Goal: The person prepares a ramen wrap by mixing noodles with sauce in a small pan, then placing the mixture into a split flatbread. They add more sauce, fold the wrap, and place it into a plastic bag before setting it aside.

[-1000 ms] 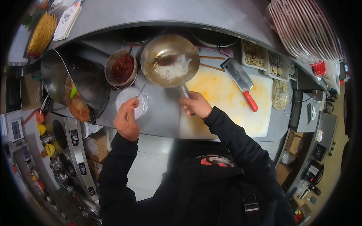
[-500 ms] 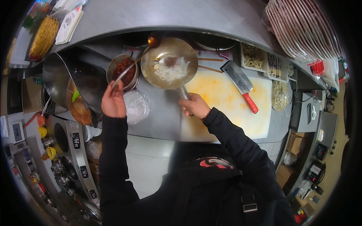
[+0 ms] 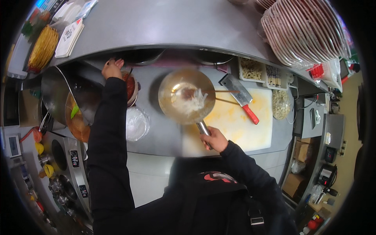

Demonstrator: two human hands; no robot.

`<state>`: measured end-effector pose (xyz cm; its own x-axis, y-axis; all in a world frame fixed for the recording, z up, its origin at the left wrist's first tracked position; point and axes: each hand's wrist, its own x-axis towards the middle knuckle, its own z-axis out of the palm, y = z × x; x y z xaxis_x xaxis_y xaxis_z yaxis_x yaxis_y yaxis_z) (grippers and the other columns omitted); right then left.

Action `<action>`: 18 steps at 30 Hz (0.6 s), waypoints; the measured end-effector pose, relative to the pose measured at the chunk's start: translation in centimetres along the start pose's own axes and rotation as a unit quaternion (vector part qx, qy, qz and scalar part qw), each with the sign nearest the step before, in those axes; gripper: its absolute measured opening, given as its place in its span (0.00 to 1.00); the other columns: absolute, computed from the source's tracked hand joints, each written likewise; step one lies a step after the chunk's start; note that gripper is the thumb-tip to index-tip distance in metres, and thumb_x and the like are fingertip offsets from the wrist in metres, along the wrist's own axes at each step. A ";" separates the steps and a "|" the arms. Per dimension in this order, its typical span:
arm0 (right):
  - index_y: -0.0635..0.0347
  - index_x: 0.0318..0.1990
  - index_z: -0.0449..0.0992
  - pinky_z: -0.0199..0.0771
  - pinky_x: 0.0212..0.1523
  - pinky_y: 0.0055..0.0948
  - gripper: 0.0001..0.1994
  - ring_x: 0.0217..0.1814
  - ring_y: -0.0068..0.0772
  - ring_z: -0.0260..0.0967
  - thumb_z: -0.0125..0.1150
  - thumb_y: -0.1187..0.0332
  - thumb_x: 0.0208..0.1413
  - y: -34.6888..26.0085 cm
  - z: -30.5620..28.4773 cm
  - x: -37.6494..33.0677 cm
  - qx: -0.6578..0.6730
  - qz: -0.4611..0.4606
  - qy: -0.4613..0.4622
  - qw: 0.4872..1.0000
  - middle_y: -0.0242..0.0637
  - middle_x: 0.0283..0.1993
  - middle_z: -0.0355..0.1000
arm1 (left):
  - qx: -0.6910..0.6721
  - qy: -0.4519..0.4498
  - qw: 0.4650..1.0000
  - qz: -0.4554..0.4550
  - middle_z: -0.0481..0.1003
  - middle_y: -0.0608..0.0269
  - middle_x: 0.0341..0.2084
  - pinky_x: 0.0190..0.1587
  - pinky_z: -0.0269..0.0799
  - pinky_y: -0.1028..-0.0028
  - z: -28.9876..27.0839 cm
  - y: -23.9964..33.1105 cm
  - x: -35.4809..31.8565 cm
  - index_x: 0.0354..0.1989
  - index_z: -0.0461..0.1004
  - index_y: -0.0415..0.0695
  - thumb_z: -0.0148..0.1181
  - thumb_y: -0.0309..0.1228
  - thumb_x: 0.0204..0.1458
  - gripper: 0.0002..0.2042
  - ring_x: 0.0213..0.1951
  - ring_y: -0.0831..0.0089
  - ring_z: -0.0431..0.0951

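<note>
My right hand (image 3: 213, 140) is closed round the metal handle of a round silver pan (image 3: 167, 98), which is over the counter and the left edge of the cutting board (image 3: 250, 137). White strips (image 3: 188, 102) and a little dark red sauce lie in the pan, blurred by motion. Two chopsticks (image 3: 228, 92) stick out past its right side. At the back left, my left hand (image 3: 112, 69) has its fingers curled beside a tub of red chilli sauce (image 3: 130, 88); what it holds, if anything, is hidden. A utensil handle stands in the tub.
A cleaver (image 3: 237, 89) with a red handle lies across the board's far edge. Trays of ingredients (image 3: 250, 69) stand behind it. A plastic-covered bowl (image 3: 137, 123) is left of the pan. A raised shelf (image 3: 156, 23) overhangs the back, with stacked plates (image 3: 303, 33) at right.
The pan has come nearer to me and to the right in my right hand. My left hand has moved away to the back left, and the long-handled ladle it held no longer shows.
</note>
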<state>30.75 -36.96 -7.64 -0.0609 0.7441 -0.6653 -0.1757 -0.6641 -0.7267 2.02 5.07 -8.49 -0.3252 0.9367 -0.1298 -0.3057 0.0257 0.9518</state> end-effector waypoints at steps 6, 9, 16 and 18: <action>0.64 0.39 0.68 0.66 0.18 0.23 0.08 0.16 0.22 0.65 0.60 0.70 0.60 2.2 -3.4 -4.9 -0.037 0.034 0.045 0.998 0.32 0.24 0.68 | 0.116 0.011 0.993 -0.028 0.78 0.58 0.25 0.24 0.75 0.73 -1.2 -2.3 2.2 0.39 0.76 0.36 0.60 0.34 0.60 0.11 0.22 0.73 0.76; 0.67 0.39 0.68 0.67 0.19 0.26 0.11 0.16 0.24 0.67 0.58 0.67 0.59 3.0 -4.5 -5.8 -0.030 0.034 0.055 0.997 0.35 0.22 0.68 | 0.038 0.009 0.992 -0.117 0.75 0.63 0.22 0.23 0.69 0.76 -2.2 -1.6 0.4 0.38 0.76 0.41 0.61 0.40 0.61 0.13 0.22 0.75 0.73; 0.67 0.42 0.68 0.68 0.20 0.26 0.12 0.17 0.24 0.67 0.58 0.67 0.59 4.1 -6.3 -7.1 -0.010 0.002 0.067 0.998 0.33 0.22 0.68 | 0.220 -0.219 0.943 -0.121 0.78 0.63 0.33 0.29 0.68 0.78 0.6 -2.7 -14.7 0.52 0.74 0.39 0.62 0.33 0.60 0.15 0.29 0.79 0.74; 0.67 0.43 0.69 0.68 0.20 0.26 0.12 0.17 0.23 0.67 0.57 0.67 0.59 4.6 -6.9 -7.1 -0.018 0.009 0.074 0.997 0.33 0.21 0.68 | 0.271 -0.397 0.875 0.049 0.76 0.64 0.32 0.34 0.70 0.76 5.6 -4.6 -17.9 0.57 0.71 0.39 0.65 0.30 0.57 0.20 0.31 0.77 0.73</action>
<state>37.13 -45.75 -7.43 0.0834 0.7152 -0.6939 -0.1395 -0.6811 -0.7188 14.24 -9.86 -8.96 0.4650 0.8853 -0.0112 0.2290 -0.1081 0.9674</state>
